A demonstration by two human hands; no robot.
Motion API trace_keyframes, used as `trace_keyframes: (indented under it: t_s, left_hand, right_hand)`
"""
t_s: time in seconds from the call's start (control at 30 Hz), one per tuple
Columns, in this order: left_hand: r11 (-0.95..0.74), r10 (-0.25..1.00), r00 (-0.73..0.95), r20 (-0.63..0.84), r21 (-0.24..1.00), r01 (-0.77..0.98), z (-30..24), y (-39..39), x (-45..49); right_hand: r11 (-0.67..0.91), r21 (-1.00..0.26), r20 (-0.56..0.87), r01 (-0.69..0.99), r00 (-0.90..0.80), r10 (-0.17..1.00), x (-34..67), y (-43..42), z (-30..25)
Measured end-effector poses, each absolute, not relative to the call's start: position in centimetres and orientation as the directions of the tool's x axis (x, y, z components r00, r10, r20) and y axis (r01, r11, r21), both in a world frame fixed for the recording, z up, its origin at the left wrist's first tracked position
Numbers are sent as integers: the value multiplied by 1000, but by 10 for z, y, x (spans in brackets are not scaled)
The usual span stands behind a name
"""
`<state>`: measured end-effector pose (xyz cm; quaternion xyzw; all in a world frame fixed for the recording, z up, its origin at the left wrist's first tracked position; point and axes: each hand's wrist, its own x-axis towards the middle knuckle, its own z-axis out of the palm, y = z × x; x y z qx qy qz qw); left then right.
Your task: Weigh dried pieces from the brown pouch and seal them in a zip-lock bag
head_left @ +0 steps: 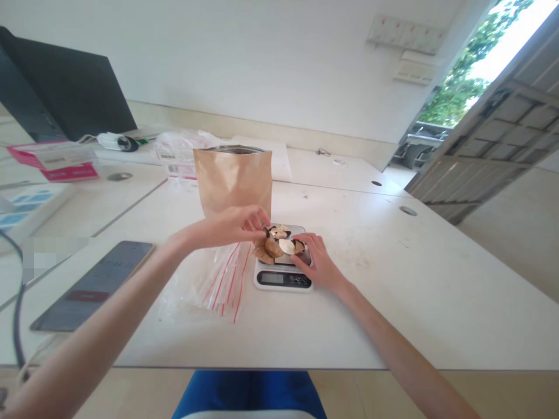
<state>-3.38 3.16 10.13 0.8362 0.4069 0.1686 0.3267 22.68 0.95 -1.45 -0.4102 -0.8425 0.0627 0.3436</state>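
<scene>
The dried, mushroom-like pieces (273,247) are lying bunched on the plate of the digital scale (283,279). Your left hand (240,223) is resting half curled at their far left side; your right hand (321,265) is bracketing their right side, thumb and fingers slightly parted. Whether either is pinching a piece, I cannot tell. While you are handling them, a light touch should suit, as they look brittle; fingers leaning on the plate would likely upset the reading. The clear zip bags (222,279) are lying just beside the scale, so keep them off its plate. Behind, the paper bag (233,180) is standing upright.
</scene>
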Motion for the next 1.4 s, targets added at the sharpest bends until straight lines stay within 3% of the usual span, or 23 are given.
trace_keyframes:
  t_s: [0.33,0.67,0.83,1.07,1.23,1.4]
  left_hand:
    - [-173,941,338,-30,814,554,38,44,-11]
    - [-283,959,192,208,650,706,38,15,-32]
    - [-470,873,303,382,496,730,24,5,-61]
    - [-555,812,380,443,384,738,11,30,-70]
    - [-539,817,418,397,269,798,-23,44,-68]
    - [-597,791,506,344,252,762,-28,41,-72]
  right_hand:
    - [606,-424,581,673,-311,752,233,12,-13]
    - [593,-442,517,673,-349,781,239,13,-12]
    - [560,-509,552,653,-252,795,246,19,-15]
    - [429,-587,569,687,-27,822,257,34,-27]
    - [435,-565,565,701,-55,823,258,37,-33]
    - [453,-543,567,707,-89,819,257,37,-32]
